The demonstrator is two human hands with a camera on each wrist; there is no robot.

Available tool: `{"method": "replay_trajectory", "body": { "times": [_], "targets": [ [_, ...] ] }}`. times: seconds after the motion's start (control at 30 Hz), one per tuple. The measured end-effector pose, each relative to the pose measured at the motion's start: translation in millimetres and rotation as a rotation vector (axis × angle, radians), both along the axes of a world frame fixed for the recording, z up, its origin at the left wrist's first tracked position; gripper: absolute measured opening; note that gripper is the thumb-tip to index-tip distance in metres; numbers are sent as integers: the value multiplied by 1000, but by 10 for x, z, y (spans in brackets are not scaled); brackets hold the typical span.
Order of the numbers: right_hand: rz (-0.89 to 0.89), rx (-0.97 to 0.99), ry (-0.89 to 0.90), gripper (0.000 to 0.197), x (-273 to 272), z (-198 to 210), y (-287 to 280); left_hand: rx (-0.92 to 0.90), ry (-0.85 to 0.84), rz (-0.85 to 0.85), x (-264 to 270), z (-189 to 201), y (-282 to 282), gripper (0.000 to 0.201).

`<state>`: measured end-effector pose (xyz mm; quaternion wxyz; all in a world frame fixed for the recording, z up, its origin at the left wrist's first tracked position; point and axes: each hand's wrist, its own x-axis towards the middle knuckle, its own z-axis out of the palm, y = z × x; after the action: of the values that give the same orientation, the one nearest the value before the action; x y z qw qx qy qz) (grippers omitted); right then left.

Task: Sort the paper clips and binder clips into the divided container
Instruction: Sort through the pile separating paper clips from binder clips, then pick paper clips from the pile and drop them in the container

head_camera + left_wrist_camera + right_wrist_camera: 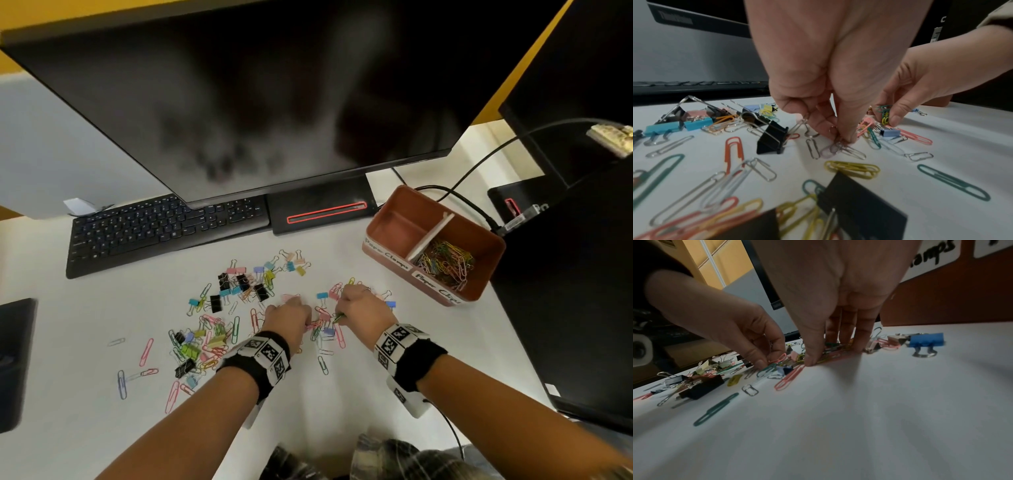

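Overhead, a white tabletop (394,370) carried a loose scatter of coloured paper clips (236,329) and binder clips (239,281), spread between a black keyboard (164,229) and the person's forearms. A dark monitor (239,96) hung over the keyboard, with yellow wall behind it. The brown divided container (479,291) stood to the right of the scatter; its right compartment held a heap of paper clips, the left one showed only its floor. The left hand (289,315) was curled downward, thumb and fingertip pinching a silver paper clip (838,147) against the surface. The right hand (361,308) was curled round a small bundle of green and yellow paper clips (885,113), fingertips touching the tabletop.
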<state>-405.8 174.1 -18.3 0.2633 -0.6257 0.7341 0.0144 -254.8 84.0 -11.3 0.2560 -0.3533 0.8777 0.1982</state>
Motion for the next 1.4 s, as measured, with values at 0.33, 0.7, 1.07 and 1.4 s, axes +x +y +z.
{"method": "replay_trajectory", "body": {
  "times": [0.33,0.7,1.07,1.4],
  "targets": [
    [12,-28,-103,25,-105,263,-35,61,38,-26,-25,99,-90,14],
    [-343,-433,-197,15,-806,1115,297,318,572,82,-382,936,-192,12],
    [-868,-282,-221,42,-1513,955,641,358,627,156,-2221,1129,436,16],
    [-330,-478,-352,27,-900,788,468,183,879,484,-1072,887,3,13]
  ]
}}
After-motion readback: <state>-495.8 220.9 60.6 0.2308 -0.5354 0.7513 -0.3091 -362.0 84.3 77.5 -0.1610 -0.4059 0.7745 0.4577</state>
